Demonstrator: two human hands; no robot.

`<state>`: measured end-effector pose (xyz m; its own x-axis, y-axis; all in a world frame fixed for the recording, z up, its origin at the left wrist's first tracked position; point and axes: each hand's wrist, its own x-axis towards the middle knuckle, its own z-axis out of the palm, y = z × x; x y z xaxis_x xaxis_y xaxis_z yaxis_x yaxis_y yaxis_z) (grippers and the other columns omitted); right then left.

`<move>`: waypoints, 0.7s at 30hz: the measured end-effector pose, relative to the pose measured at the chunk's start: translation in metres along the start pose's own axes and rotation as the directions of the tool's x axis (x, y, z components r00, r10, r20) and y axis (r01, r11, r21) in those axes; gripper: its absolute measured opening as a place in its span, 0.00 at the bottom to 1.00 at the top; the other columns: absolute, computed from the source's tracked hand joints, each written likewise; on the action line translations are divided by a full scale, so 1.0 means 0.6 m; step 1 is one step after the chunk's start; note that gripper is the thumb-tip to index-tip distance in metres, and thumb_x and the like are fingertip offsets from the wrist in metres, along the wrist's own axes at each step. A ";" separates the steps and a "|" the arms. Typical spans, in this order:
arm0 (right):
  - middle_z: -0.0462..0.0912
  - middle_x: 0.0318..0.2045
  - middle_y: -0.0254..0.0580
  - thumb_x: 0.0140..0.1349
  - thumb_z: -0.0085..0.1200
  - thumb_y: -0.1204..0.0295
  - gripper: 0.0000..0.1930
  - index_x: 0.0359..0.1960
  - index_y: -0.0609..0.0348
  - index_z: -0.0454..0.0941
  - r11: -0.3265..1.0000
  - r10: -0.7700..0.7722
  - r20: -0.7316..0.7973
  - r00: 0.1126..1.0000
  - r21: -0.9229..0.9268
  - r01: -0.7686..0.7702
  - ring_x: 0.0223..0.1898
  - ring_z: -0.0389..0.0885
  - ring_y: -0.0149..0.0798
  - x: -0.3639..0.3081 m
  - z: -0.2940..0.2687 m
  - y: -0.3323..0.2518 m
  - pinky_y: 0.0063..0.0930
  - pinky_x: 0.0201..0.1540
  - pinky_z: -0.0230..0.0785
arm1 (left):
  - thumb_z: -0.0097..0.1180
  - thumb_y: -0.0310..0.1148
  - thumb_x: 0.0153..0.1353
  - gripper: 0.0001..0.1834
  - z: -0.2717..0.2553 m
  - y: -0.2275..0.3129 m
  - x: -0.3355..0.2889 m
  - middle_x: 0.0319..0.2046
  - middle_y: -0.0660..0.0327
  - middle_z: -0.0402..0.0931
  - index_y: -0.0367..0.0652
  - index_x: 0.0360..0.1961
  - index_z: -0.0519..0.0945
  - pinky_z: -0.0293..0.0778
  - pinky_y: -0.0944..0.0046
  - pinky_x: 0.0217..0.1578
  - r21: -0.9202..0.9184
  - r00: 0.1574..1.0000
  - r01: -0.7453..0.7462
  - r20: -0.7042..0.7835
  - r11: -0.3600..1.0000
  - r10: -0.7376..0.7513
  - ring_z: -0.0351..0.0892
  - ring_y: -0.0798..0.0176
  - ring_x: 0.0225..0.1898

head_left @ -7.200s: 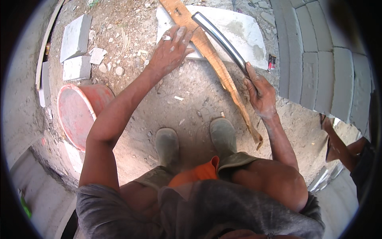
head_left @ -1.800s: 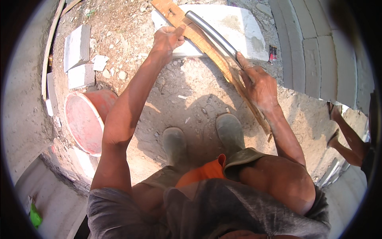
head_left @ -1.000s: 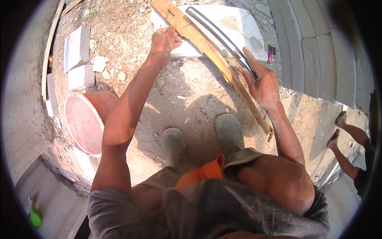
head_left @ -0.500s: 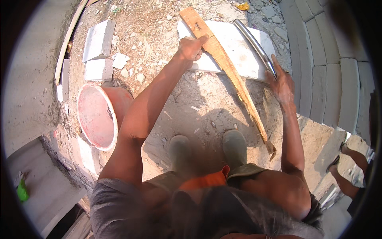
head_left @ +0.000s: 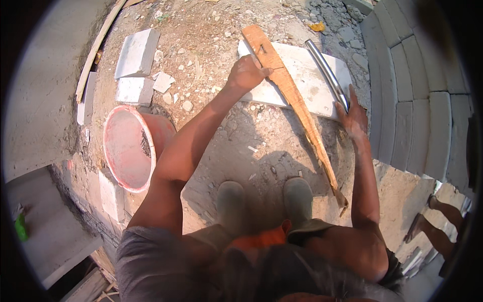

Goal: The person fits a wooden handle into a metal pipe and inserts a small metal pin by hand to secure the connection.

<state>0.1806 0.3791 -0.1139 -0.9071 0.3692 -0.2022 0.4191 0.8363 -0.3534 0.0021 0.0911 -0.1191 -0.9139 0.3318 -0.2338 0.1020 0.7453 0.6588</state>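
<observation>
While the person stands bent over the white slab (head_left: 304,75), both hands are busy above or next to it. The left hand (head_left: 246,73) is at the slab's left part, fingers curled in, thumb laid over the face of the wooden board (head_left: 285,83), so it's pinching the board's left edge; fingertips hidden. Board lies slantwise across the slab, wide end with a small slot poking past the slab's far edge, narrow ragged end running out past its near edge toward the person. Can't tell from here whether that tip touches ground.

The right hand (head_left: 354,118) is by the slab's near right corner, gripping the near end of the shiny metal tube (head_left: 324,70), thumb on one side, fingers stretched along the other. Tube runs over the slab's right part, well apart from the board, far end past the slab's far edge. Contact with the slab unclear.

Left of the slab: two pale blocks (head_left: 137,53), one behind the other, and nearer the person a reddish bucket (head_left: 161,131) tipped on its side. Right of it: grey stacked blocks (head_left: 405,126). Beyond the far edge, a yellow scrap (head_left: 317,26). Nearer the person than the slab, two dusty boots (head_left: 298,199); off to the right, someone else's bare legs (head_left: 437,236).
</observation>
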 end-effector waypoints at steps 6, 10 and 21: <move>0.84 0.46 0.59 0.68 0.53 0.51 0.40 0.76 0.50 0.50 0.998 0.013 0.025 1.000 -0.066 -0.012 0.47 0.84 0.57 0.008 0.003 0.026 0.48 0.51 0.75 | 0.65 0.43 0.59 0.20 0.006 0.051 -0.037 0.35 0.50 0.82 0.36 0.42 0.80 0.76 0.58 0.43 -0.033 0.992 -0.120 -0.038 0.992 0.119 0.82 0.56 0.38; 0.83 0.47 0.58 0.68 0.52 0.51 0.39 0.75 0.52 0.52 0.993 -0.023 0.008 1.000 -0.112 0.023 0.45 0.84 0.56 0.007 0.011 0.022 0.48 0.48 0.78 | 0.61 0.39 0.63 0.13 0.020 0.042 -0.028 0.31 0.52 0.82 0.39 0.39 0.81 0.75 0.58 0.41 -0.039 0.990 -0.142 -0.026 0.989 0.141 0.81 0.56 0.35; 0.82 0.49 0.57 0.68 0.53 0.53 0.37 0.74 0.53 0.55 0.999 -0.008 0.017 1.000 -0.053 0.008 0.50 0.82 0.56 0.002 0.001 0.008 0.48 0.52 0.75 | 0.56 0.37 0.66 0.14 0.005 0.039 -0.004 0.35 0.43 0.81 0.33 0.37 0.77 0.74 0.50 0.42 0.275 0.966 -0.259 0.090 0.926 0.244 0.82 0.45 0.39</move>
<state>0.1818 0.3835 -0.1165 -0.9095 0.3561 -0.2146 0.4089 0.8598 -0.3059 0.0078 0.1095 -0.1055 -0.8222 0.5542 -0.1299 0.4395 0.7631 0.4739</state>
